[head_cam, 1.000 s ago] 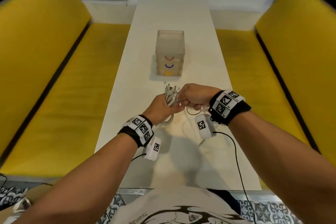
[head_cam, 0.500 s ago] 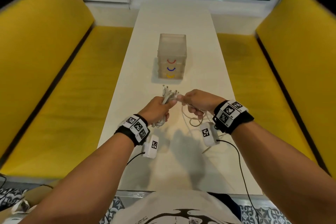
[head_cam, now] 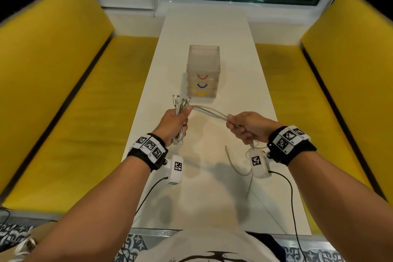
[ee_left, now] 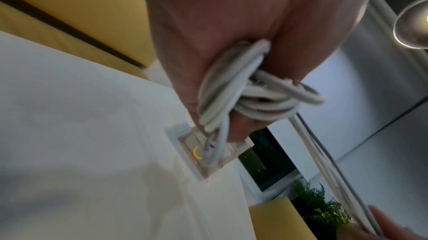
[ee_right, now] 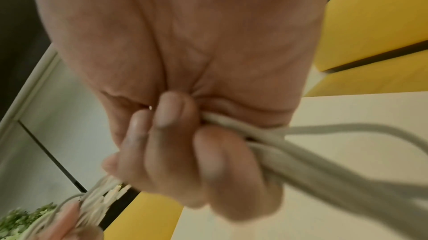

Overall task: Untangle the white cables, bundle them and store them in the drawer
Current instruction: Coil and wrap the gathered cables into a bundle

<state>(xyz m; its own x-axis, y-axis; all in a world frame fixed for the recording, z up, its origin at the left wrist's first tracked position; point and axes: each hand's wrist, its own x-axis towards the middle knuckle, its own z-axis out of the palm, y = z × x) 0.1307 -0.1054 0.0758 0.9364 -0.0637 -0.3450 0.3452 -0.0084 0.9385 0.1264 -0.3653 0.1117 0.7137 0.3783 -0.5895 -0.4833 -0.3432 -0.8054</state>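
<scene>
White table (head_cam: pixel 212 176): left hand (head_cam: pixel 173 122) fists coiled white cables (head_cam: pixel 180 117); strands run toward 4 o'clock into right hand (head_cam: pixel 247 126), fingers clenched.

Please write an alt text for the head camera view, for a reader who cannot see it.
Over a white table, the left hand grips a coiled bundle of white cables, and the right hand holds strands stretched from it. Beyond the hands stands a translucent drawer unit with red, blue and yellow handles, between yellow benches.
</scene>
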